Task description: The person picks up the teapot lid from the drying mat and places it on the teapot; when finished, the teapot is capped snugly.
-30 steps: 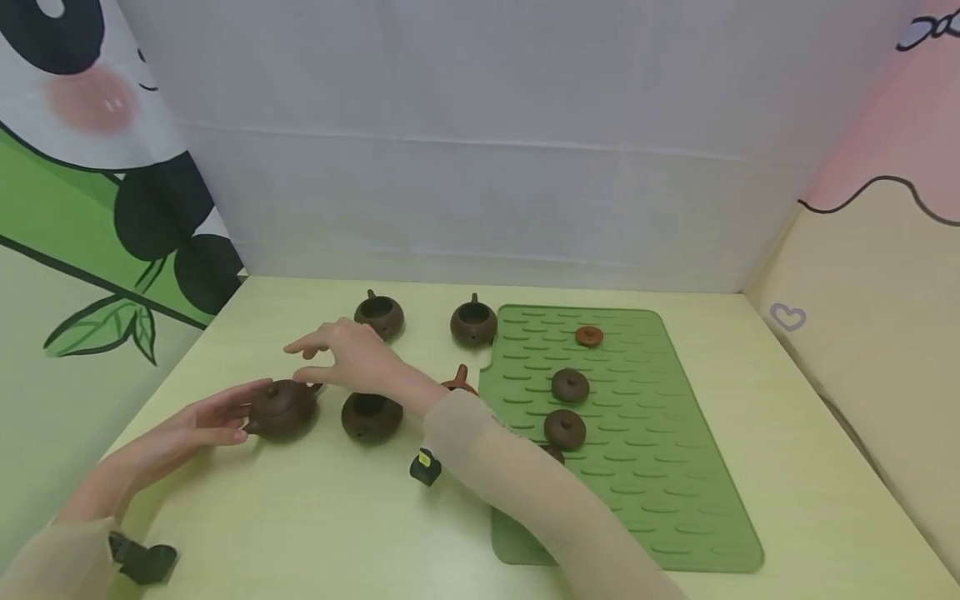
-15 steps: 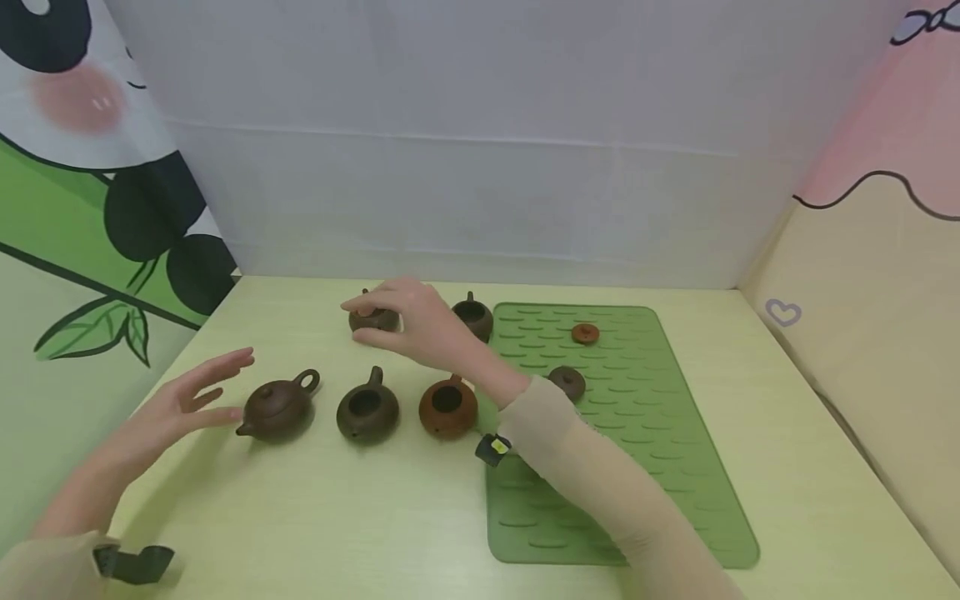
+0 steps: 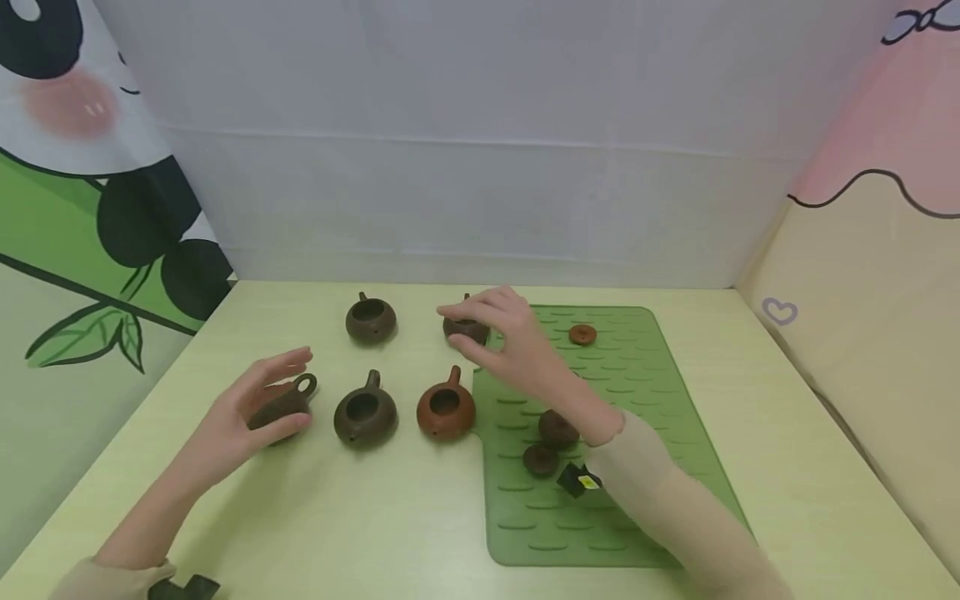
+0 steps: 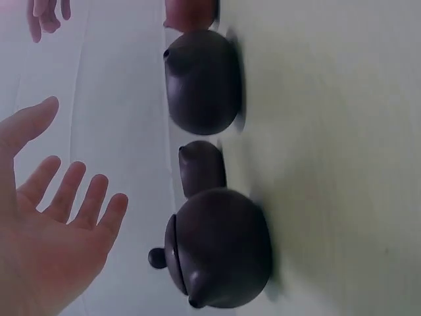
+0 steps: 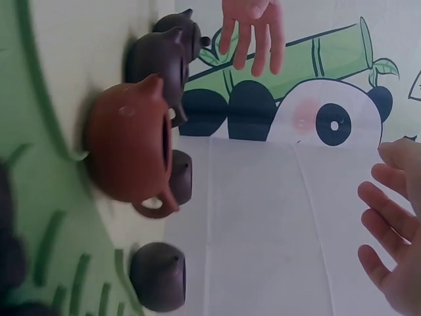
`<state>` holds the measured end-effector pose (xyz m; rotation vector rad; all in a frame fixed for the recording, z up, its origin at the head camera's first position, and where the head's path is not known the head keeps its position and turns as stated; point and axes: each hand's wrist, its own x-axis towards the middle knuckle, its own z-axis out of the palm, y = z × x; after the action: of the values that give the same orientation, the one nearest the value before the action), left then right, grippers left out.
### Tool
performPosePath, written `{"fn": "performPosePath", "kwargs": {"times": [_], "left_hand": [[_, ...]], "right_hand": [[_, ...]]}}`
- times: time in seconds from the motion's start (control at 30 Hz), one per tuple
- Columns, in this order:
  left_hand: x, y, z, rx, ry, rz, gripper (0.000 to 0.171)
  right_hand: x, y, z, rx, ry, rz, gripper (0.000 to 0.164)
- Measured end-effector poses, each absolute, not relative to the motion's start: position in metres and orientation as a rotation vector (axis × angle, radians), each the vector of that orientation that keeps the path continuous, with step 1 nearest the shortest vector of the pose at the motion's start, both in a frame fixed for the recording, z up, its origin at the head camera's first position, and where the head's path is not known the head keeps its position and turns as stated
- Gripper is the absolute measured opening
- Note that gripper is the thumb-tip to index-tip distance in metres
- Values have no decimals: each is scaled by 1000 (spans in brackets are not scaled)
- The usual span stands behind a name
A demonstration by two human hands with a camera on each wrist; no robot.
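Presently, round lidded dark-brown teapot (image 4: 220, 250) sits below left hand (image 3: 240, 417), fingers wide, empty; right hand (image 3: 510, 342) fingers also parted, empty.

Cannot fully see the lidded teapot (image 3: 291, 406) behind the left hand (image 3: 246, 412) in the head view, nor a far teapot (image 3: 463, 328) behind the right hand (image 3: 512, 342). Cannot identify blurred dark shapes (image 5: 9, 250) at the right wrist view's left edge.

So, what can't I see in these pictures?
Head view: lidded teapot, partly behind the left hand.
Head view: part of the back right teapot, behind the right hand.
Left wrist view: the red teapot, cut by the top edge.
Right wrist view: blurred dark things, cut by the left edge.
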<state>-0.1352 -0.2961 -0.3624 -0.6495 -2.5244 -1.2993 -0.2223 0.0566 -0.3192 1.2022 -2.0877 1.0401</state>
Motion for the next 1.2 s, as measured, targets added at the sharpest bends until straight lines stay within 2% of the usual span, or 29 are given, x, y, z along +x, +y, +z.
{"fn": "performPosePath", "kwargs": {"times": [0.5,0.8,1.2], "left_hand": [[-144,-270,-403,-526,-2779,-1279,84],[-149,-268,-409,-524,-2840,-1292,85],[-150,-271,-407,-470,-2910,-1363,82]], "right_hand": [[-198,120,-356,1191,-2023,939,24],[-182,149,-381,1224,-2233,760,36],[-177,170,-400,1238,-2450,568,31]]}}
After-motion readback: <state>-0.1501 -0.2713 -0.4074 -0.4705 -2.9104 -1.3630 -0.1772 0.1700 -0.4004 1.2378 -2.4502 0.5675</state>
